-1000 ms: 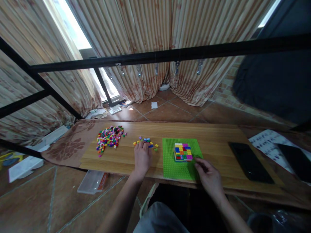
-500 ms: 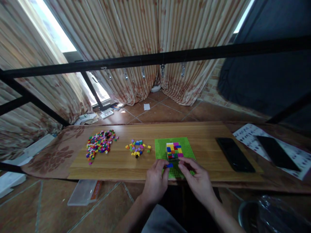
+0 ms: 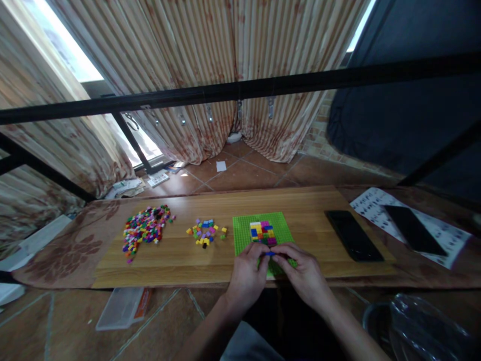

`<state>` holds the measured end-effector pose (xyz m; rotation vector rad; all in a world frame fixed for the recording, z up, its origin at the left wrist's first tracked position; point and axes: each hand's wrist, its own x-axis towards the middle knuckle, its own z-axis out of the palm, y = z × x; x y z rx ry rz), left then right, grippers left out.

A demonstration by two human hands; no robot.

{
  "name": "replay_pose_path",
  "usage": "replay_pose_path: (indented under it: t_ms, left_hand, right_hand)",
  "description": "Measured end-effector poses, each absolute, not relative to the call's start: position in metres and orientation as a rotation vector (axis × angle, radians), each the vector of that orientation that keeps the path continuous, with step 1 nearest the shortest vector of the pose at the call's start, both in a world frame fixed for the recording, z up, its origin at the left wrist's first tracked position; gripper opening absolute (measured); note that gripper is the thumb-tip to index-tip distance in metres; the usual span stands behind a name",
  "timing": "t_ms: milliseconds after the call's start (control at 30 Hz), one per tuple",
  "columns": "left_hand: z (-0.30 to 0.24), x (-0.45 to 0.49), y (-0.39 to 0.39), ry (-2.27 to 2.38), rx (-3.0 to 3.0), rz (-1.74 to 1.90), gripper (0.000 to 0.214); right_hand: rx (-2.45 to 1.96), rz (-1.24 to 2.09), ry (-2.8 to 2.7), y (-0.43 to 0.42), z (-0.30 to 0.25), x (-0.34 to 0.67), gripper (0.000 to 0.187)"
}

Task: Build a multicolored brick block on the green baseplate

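Observation:
My left hand (image 3: 248, 273) and my right hand (image 3: 302, 273) meet over the near edge of a green baseplate (image 3: 242, 235), fingertips pinched together on a small blue brick (image 3: 269, 253). Just beyond them a square block of many-coloured bricks (image 3: 262, 232) stands on the baseplate. A small cluster of loose bricks (image 3: 205, 232) lies to the left of the plate, and a large heap of loose bricks (image 3: 145, 231) lies further left on the wooden board (image 3: 180, 255).
A black phone (image 3: 353, 234) lies on the board to the right; a second dark device (image 3: 413, 229) rests on a printed sheet (image 3: 370, 203). A black metal bar (image 3: 240, 90) crosses overhead. A clear plastic box (image 3: 122, 315) sits on the tiled floor.
My left hand left the small cluster with a blue brick and came to the baseplate's near edge. My right hand closed in on it. The view shifted right.

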<state>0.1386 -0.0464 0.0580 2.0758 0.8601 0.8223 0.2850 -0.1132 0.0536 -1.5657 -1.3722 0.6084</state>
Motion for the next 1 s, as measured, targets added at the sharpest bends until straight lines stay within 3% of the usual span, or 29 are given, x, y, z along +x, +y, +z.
replay_pose_path:
  t_ms: [333, 1000]
  left_hand:
    - [0.044, 0.146, -0.003, 1.130, 1.936, 1.111, 0.022]
    - [0.025, 0.177, 0.019, 0.960, 1.343, 0.907, 0.037]
  right_hand:
    - [-1.585, 0.415, -1.246, -0.070, 0.042, 0.311, 0.020]
    - [-1.540, 0.527, -1.054, -0.054, 0.028, 0.306, 0.015]
